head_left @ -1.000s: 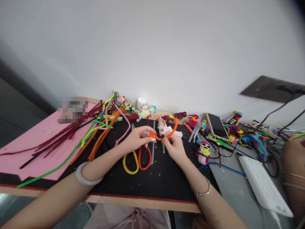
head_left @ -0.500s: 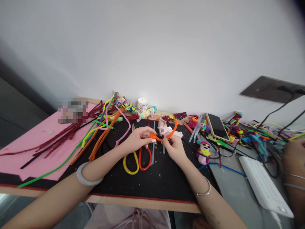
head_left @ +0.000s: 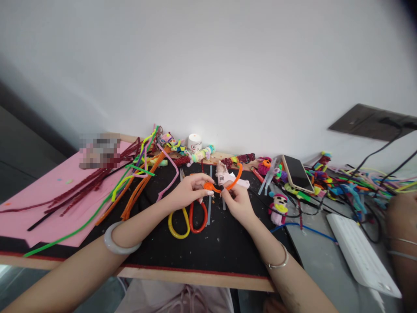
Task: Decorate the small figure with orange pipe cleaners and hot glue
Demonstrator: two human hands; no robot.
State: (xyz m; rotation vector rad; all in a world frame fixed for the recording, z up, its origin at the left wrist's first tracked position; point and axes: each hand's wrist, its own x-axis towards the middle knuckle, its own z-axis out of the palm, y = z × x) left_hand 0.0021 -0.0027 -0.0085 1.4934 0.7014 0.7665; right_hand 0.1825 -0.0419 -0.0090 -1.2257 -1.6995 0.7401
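An orange pipe cleaner [head_left: 239, 174] runs between my two hands, wound into a flat coil at its left end. My left hand [head_left: 193, 190] pinches that coil between thumb and fingertips. Close by, my right hand [head_left: 237, 201] grips the pipe cleaner near the coil, and its free end curves up past the fingers. Under my left hand lie scissors [head_left: 179, 234] with one yellow and one red handle loop; the blades are mostly hidden. Just behind my right hand rests a pale glue gun [head_left: 233, 179], partly covered. Clear glue sticks [head_left: 210, 213] lie on the black mat [head_left: 224, 252].
Loose pipe cleaners [head_left: 107, 174] spread over pink sheets [head_left: 42, 195] at left. Along the wall stand a white paper cup [head_left: 194, 142] and several fuzzy figures. At right are a doll [head_left: 279, 208], a phone [head_left: 297, 174], a white power strip [head_left: 363, 254], cables and another person's arm [head_left: 402, 226].
Almost nothing differs. Both hands stay in place on the orange pipe cleaner, with at most a tiny shift of the coil.
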